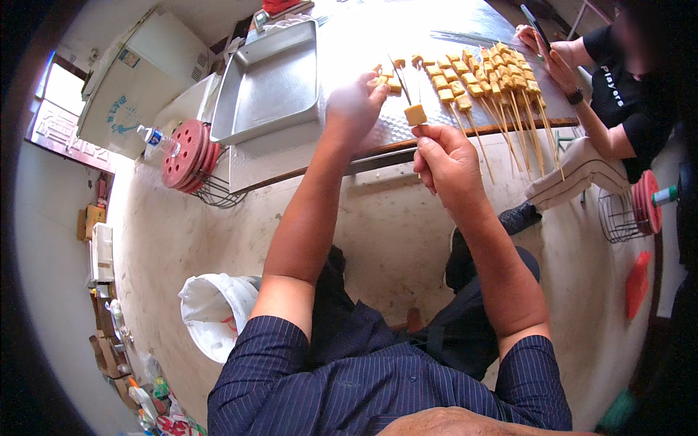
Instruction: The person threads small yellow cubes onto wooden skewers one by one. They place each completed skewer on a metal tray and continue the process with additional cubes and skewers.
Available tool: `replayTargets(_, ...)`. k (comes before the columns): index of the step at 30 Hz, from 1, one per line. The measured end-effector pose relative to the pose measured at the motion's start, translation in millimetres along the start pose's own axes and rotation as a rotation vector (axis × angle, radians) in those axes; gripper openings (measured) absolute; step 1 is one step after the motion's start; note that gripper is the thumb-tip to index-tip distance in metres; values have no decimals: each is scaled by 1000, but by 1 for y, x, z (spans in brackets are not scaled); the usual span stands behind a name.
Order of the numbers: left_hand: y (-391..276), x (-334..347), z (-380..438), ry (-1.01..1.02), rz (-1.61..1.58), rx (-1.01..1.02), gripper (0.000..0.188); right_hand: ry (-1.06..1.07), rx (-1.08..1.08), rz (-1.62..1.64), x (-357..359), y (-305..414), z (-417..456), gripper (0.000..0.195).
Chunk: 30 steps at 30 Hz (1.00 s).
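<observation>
My right hand (450,163) grips a thin bamboo skewer upright in front of the table edge, with one yellow tofu-like cube (415,114) on it just above the fingers. My left hand (354,106) reaches over the metal tabletop (381,22), its fingertips at a few loose cubes (391,83). Glare and the hand itself hide whether it pinches one. Just right of those cubes lies a thin dark stick (402,84). Further right, several filled skewers (510,71) are heaped side by side, their bare ends jutting over the table's front edge.
A deep metal tray (278,71) stands at the table's left. Beside it, a plastic bottle (159,140) rests on stacked red stools (188,155). A white-lined bin (210,310) is on the floor to my left. At the right, a seated person (605,103) holds a phone (534,26).
</observation>
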<state>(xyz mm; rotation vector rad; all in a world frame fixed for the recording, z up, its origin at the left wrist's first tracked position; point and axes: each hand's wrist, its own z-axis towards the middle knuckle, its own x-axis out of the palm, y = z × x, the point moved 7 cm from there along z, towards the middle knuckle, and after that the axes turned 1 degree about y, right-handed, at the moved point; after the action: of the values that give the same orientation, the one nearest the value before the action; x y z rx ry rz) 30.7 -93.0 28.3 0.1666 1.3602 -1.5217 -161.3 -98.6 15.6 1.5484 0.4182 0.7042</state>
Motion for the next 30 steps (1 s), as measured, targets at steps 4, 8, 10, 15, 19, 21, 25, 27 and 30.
replayTargets(4, -6, 20, 8, 80, 339, -15, 31, 2, 15, -13, -6, -6, 0, 20)
replayTargets(8, -4, 14, 7, 13, 192, -59, 28, 5, 20, -17, -8, -9, 1, 18)
replayTargets(10, 1, 4, 4, -6, 48, -59, 26, 11, 16, -21, -8, -9, 0, 19)
replayTargets(15, 7, -19, -11, -16, -536, -146, 26, 6, 27, -18, -7, -7, -1, 20)
replayTargets(19, 23, -18, -31, 97, -1110, -298, 30, 35, 81, 7, -1, -11, 0, 19)
replayTargets(21, 26, -18, -43, 172, -1326, -338, 32, 39, 67, -21, 0, -13, 1, 16)
replayTargets(25, 22, -29, -50, 192, -1532, -316, 32, 93, 81, -27, 10, -18, 1, 14)
replayTargets(27, 25, -34, -53, 173, -1589, -318, 30, 110, 107, -18, 18, -17, -2, 15)
replayTargets(30, 40, -47, -50, 127, -1713, -321, 24, 151, 101, -63, 26, -14, -5, 15)
